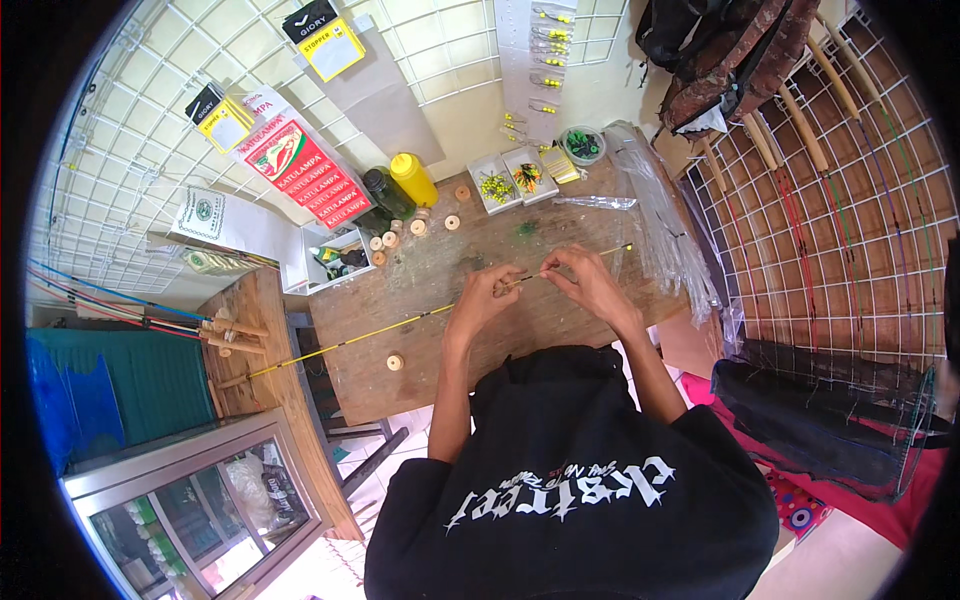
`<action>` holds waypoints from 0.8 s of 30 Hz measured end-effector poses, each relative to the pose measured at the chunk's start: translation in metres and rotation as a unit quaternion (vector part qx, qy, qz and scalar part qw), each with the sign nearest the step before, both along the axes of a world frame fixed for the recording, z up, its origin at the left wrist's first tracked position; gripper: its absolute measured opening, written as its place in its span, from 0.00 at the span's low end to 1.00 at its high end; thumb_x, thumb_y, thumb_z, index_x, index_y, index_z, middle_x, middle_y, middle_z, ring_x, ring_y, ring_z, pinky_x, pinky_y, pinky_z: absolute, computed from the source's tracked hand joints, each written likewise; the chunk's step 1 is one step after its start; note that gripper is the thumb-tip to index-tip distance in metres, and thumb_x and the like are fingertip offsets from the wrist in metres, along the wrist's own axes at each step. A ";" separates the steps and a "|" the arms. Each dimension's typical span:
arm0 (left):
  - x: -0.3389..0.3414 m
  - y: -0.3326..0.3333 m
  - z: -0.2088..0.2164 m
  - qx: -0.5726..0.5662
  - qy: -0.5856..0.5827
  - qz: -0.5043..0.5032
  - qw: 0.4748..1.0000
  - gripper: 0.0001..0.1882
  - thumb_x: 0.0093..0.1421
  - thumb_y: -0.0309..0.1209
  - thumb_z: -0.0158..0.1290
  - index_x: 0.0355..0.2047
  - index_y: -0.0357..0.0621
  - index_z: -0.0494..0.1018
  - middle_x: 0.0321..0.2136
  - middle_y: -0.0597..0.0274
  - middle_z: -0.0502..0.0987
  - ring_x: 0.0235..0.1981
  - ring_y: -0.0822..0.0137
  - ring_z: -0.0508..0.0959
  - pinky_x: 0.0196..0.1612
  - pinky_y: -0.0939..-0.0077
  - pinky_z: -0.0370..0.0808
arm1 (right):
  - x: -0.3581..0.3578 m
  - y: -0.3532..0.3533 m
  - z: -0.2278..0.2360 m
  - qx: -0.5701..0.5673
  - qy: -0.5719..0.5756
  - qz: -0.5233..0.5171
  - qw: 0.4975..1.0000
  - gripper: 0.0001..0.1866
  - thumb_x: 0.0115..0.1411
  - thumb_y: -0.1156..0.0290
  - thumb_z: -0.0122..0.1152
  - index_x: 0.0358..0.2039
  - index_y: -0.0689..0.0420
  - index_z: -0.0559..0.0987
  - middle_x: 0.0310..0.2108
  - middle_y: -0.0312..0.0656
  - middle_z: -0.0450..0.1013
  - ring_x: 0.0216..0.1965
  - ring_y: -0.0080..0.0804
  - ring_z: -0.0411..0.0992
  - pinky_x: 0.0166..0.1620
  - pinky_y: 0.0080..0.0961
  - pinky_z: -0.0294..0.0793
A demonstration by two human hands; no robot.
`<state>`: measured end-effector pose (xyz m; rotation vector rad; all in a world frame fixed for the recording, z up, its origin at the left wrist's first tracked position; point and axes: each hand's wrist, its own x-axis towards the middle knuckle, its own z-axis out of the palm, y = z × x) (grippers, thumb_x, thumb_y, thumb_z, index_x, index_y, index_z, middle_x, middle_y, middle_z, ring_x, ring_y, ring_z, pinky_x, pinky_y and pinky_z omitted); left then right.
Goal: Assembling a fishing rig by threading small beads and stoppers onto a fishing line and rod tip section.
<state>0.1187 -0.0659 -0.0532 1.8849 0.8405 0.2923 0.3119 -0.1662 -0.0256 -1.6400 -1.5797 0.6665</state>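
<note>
A thin yellow fishing rod (pixel 385 330) with dark bands crosses over the wooden table. Its wooden handle end reaches past the left edge of the table, and its tip lies to the right of my hands. Around its dark upper section the fingers of my left hand (pixel 485 305) are curled. Close beside it, my right hand (pixel 590 290) pinches the rod between thumb and fingertips; any fine line there is too small to make out. A small wooden spool (pixel 394 362) sits on the table, left of my left forearm.
White boxes of small yellow-green pieces (pixel 495 190) and orange pieces (pixel 528 177) stand at the back, near a round tub (pixel 582 146). A yellow bottle (pixel 412 180), a dark jar (pixel 388 193) and several wooden spools (pixel 419 227) are further left. Clear plastic sleeves (pixel 665 230) line the right edge.
</note>
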 end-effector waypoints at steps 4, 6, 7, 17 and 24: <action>-0.004 0.000 -0.005 0.035 -0.039 -0.005 0.999 0.16 0.53 0.26 0.58 0.44 0.40 0.77 0.26 0.55 0.76 0.24 0.67 0.73 0.32 0.71 0.71 | -0.006 0.000 -0.004 0.035 -0.026 0.002 0.999 0.06 0.56 0.73 0.62 0.33 0.61 0.77 0.33 0.49 0.76 0.41 0.48 0.71 0.47 0.40 0.68; -0.007 -0.001 -0.004 0.031 -0.015 0.003 0.999 0.15 0.54 0.26 0.57 0.43 0.40 0.77 0.26 0.55 0.76 0.23 0.67 0.72 0.32 0.70 0.71 | -0.007 0.001 -0.005 0.058 -0.043 0.002 0.997 0.06 0.56 0.73 0.62 0.33 0.60 0.77 0.33 0.48 0.75 0.40 0.48 0.71 0.47 0.40 0.68; -0.008 -0.001 -0.004 0.031 -0.015 0.004 0.999 0.15 0.54 0.26 0.57 0.43 0.40 0.77 0.26 0.55 0.76 0.23 0.67 0.72 0.32 0.70 0.71 | -0.006 0.000 -0.004 0.057 -0.074 0.006 0.996 0.06 0.55 0.73 0.62 0.33 0.59 0.77 0.33 0.47 0.75 0.41 0.47 0.70 0.47 0.40 0.68; -0.021 0.004 -0.004 0.022 -0.018 0.014 0.999 0.17 0.52 0.22 0.55 0.45 0.43 0.77 0.23 0.60 0.71 0.21 0.72 0.65 0.28 0.74 0.66 | -0.001 -0.004 -0.014 0.060 -0.161 -0.019 0.985 0.08 0.54 0.72 0.63 0.34 0.58 0.77 0.37 0.45 0.72 0.45 0.46 0.68 0.50 0.39 0.66; -0.017 0.005 -0.012 0.025 -0.028 -0.025 0.999 0.21 0.48 0.21 0.54 0.44 0.41 0.77 0.25 0.60 0.71 0.22 0.71 0.67 0.28 0.74 0.67 | 0.000 -0.004 -0.016 0.078 -0.150 -0.020 0.985 0.07 0.54 0.71 0.62 0.33 0.58 0.77 0.38 0.44 0.72 0.45 0.44 0.67 0.51 0.39 0.66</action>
